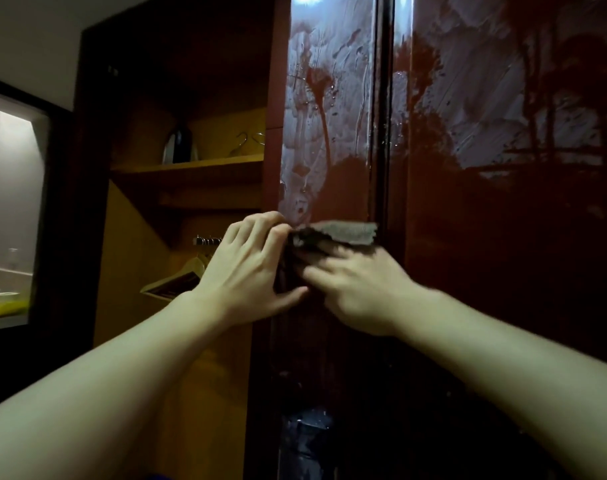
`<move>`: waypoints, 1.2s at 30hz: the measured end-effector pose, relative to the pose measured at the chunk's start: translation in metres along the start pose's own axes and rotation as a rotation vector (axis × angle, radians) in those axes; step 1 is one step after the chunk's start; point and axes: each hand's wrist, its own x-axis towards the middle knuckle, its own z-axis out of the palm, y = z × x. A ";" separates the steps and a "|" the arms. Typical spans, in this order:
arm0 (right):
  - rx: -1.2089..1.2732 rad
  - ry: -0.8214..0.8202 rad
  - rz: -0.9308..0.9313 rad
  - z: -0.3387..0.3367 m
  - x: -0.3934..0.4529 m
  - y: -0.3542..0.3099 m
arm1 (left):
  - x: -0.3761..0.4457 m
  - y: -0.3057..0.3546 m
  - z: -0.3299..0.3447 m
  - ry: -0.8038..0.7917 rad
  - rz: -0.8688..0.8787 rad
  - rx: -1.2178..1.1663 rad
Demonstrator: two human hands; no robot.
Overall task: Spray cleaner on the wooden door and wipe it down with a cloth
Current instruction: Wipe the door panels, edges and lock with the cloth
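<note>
While cleaner is running down the wooden door (330, 133), the right hand (357, 289) is pressing the cloth (336, 235) against it, below the streaks; the left hand (246, 265) is pinching the cloth's edge. Wiping should be progressing upward with overlapping strokes.

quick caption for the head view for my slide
Both hands, left hand and right hand, hold a dark cloth against the streaky, wet wooden door beside an open wardrobe.
</note>
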 end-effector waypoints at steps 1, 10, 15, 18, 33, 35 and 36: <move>-0.028 0.022 0.036 -0.004 0.015 0.011 | 0.000 -0.001 -0.001 0.016 -0.024 -0.003; 0.005 -0.039 -0.050 0.012 0.015 -0.020 | -0.008 -0.016 -0.004 -0.035 -0.043 0.016; -0.093 -0.054 0.027 -0.005 0.050 0.013 | -0.007 -0.019 -0.001 -0.026 -0.097 0.026; -0.110 -0.048 0.170 -0.018 0.073 0.027 | 0.001 -0.018 -0.003 -0.013 -0.117 0.015; -0.194 0.082 0.181 -0.026 0.067 0.052 | 0.039 -0.020 -0.007 0.068 -0.148 -0.002; -0.129 0.035 0.024 -0.019 0.046 0.048 | 0.044 -0.017 -0.006 0.073 -0.139 0.000; -0.122 0.009 0.001 -0.023 0.041 0.051 | 0.046 -0.016 -0.005 0.074 -0.133 0.003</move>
